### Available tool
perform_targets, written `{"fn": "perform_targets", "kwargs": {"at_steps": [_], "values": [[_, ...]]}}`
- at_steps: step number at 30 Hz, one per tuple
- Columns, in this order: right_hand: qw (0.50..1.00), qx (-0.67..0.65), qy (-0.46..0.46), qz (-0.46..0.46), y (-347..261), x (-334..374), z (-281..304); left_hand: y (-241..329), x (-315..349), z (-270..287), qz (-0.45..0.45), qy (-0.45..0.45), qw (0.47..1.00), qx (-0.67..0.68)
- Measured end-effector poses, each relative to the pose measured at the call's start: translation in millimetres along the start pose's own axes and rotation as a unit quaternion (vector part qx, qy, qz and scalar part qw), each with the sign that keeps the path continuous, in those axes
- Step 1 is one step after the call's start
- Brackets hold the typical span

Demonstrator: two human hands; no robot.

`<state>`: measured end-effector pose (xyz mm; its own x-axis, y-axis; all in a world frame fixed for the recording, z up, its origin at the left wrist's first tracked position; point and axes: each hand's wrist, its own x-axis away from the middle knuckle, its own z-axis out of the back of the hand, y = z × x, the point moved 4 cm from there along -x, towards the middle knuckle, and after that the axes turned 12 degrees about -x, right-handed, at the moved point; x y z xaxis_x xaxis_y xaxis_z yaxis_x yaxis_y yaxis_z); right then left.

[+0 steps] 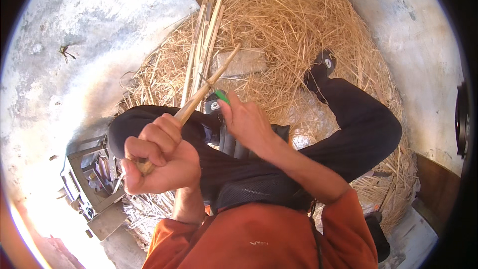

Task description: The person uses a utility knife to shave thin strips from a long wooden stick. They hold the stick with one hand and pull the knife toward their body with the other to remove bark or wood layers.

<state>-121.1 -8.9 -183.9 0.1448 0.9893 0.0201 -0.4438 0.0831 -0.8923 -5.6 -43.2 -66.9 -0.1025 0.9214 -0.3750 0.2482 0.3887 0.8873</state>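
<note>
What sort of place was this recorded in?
Possibly a rustic shed or work corner: loose dry straw is spread underfoot, wooden strips lie on it, and stained, pale walls stand on either side.

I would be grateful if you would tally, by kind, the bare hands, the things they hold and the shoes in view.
Bare hands: 2 (left hand, right hand)
Wooden stick in the left hand: 1
Green-handled tool in the right hand: 1
Dark shoes: 2 (left shoe, partly hidden; right shoe)
Total: 6
</note>
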Motion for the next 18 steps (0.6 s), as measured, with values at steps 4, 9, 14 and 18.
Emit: {"fn": "perform_targets", "kwargs": {"at_steps": [4,9,14,18], "values": [[1.0,0.024,0.004,-0.018,5.2,-13.6,-3.3,0.2,-12.4,0.1,-0.011,0.043,0.999,0.001],[0.993,0.087,0.055,-0.064,142.3,-52.2,-23.6,-0.3,-0.7,-10.9,-0.018,-0.016,1.0,-0.008],[0.991,-0.032,0.039,-0.124,83.9,-35.9,7.2,3.3,-26.1,6.1,0.004,0.047,0.999,-0.009],[0.981,-0.189,-0.007,-0.049,-2.1,-4.1,27.9,4.8,-19.0,-1.2,0.01,0.037,0.999,-0.016]]}}
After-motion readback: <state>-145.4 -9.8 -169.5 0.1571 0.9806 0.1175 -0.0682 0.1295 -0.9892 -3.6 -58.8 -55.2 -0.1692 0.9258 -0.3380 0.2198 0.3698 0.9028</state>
